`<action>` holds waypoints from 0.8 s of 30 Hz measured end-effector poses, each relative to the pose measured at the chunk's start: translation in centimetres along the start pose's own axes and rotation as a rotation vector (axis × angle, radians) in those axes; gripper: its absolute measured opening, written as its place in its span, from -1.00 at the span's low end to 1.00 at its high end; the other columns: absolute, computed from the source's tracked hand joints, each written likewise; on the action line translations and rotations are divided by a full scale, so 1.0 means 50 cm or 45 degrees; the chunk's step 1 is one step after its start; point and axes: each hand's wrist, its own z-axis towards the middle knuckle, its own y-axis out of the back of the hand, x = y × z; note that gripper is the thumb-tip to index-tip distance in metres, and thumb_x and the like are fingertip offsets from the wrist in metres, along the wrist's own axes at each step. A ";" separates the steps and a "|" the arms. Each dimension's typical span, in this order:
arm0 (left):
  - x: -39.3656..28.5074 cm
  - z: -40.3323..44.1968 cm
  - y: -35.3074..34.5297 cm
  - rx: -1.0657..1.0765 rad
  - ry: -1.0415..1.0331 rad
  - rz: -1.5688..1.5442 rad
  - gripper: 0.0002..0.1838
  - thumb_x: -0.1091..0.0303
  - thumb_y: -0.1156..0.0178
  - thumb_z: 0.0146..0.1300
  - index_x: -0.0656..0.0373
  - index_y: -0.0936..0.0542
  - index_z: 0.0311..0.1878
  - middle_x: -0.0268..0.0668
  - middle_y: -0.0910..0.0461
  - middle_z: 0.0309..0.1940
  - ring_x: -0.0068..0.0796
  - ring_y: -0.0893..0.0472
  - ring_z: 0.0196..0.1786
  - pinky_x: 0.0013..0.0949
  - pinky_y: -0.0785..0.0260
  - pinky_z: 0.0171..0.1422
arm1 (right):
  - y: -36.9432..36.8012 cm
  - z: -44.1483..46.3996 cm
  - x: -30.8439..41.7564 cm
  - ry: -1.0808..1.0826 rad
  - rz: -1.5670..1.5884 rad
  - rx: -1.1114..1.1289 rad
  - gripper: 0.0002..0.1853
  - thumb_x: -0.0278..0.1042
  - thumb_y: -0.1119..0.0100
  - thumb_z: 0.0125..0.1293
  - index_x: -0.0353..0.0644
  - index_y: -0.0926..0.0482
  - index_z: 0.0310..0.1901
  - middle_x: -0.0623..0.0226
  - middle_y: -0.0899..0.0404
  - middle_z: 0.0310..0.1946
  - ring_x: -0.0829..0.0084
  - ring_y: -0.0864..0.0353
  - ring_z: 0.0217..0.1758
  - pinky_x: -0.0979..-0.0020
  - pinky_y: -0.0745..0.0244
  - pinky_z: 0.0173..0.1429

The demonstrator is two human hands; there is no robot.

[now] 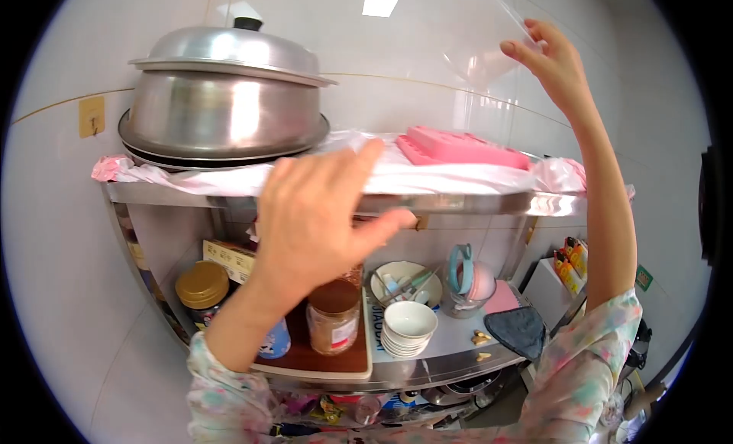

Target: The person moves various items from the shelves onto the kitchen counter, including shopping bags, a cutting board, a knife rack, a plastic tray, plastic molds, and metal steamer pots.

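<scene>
My right hand [551,61] is raised high at the upper right, thumb and fingers pinching the edge of a clear, see-through plastic piece [477,58]. Its outline is faint against the tiles, so I cannot tell whether it is a bag, a sheet or a lid. My left hand [317,215] is in front of the top shelf's edge, slightly blurred, with its thumb apart from the fingers and nothing in it. Behind and to its right, a pink plastic tray-like item [462,148] lies on the shelf's white and pink plastic cover [450,180].
A large lidded steel pot [221,104] stands on the top shelf's left. Below are a gold-lidded jar [202,285], a brown-lidded jar [334,322], stacked white bowls [408,327], a bowl of utensils [405,280], and a dark cloth [515,333]. A metal rail [458,203] edges the top shelf.
</scene>
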 end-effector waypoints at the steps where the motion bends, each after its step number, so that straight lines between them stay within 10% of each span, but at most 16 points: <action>1: -0.006 0.009 -0.003 -0.083 -0.038 0.095 -0.42 -0.03 -0.31 -0.04 0.19 -0.55 -0.04 -0.14 -0.60 -0.16 -0.19 -0.57 -0.14 -0.23 -0.31 -0.04 | 0.023 -0.029 -0.019 -0.034 0.091 -0.028 -0.35 0.18 -0.35 -0.03 -0.40 -0.48 -0.30 0.19 -0.47 -0.31 0.42 -0.44 -0.34 0.40 -0.38 -0.25; 5: -0.035 0.089 -0.040 -0.219 -0.034 0.055 -0.53 -0.02 -0.17 0.10 0.19 -0.60 -0.11 -0.07 -0.56 -0.05 -0.14 -0.53 0.01 -0.11 -0.34 -0.01 | 0.072 -0.128 -0.070 -0.201 0.128 -0.049 -0.35 0.22 -0.28 0.04 -0.40 -0.45 -0.38 0.27 -0.41 -0.48 0.46 -0.42 -0.43 0.41 -0.38 -0.34; 15: -0.161 0.309 -0.201 1.212 0.318 -0.361 -0.11 -0.34 -0.16 -0.07 0.10 -0.38 0.25 -0.16 -0.40 0.20 -0.25 -0.37 0.25 -0.31 -0.18 0.31 | 0.153 -0.258 -0.220 -0.550 0.172 0.085 -0.39 0.24 -0.19 0.14 -0.31 -0.38 -0.49 0.28 -0.33 -0.60 0.47 -0.30 -0.52 0.42 -0.30 -0.41; 24: -0.144 0.287 -0.222 1.129 0.156 -0.286 -0.42 0.04 -0.12 0.16 0.06 -0.40 0.23 -0.20 -0.52 0.07 -0.29 -0.48 0.13 -0.33 -0.27 0.21 | 0.171 -0.293 -0.218 -0.615 0.415 0.117 -0.35 0.27 -0.17 0.13 -0.33 -0.34 -0.53 0.14 -0.39 -0.58 0.35 -0.37 -0.49 0.29 -0.35 -0.34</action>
